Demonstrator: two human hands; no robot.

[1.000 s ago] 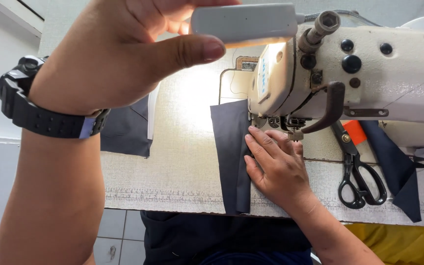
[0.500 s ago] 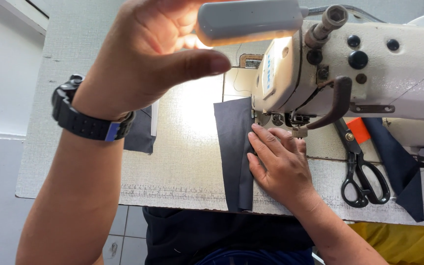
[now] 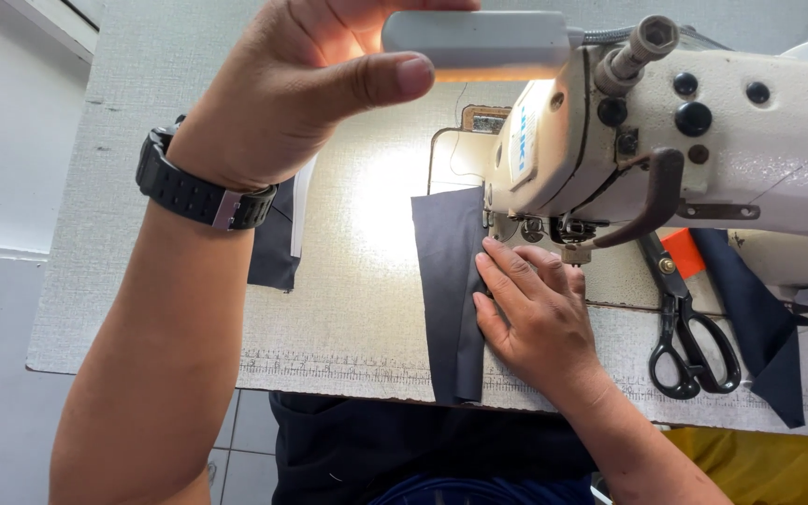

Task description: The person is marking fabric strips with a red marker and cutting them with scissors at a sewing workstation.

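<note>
My left hand is raised close to the camera, its thumb and fingers closed on the end of a grey lamp bar that glows above the sewing machine. A black watch sits on that wrist. My right hand lies flat, fingers together, pressing the right edge of a dark navy fabric strip. The strip runs from under the presser foot to the table's front edge.
Black-handled scissors lie right of my right hand, beside an orange piece and more navy fabric. Another dark fabric piece lies partly hidden behind my left wrist. The pale table ends at its front edge near my lap.
My left forearm and wrist have shifted right in the view while the hand stays on the lamp bar. My right hand remains on the fabric strip by the presser foot.
</note>
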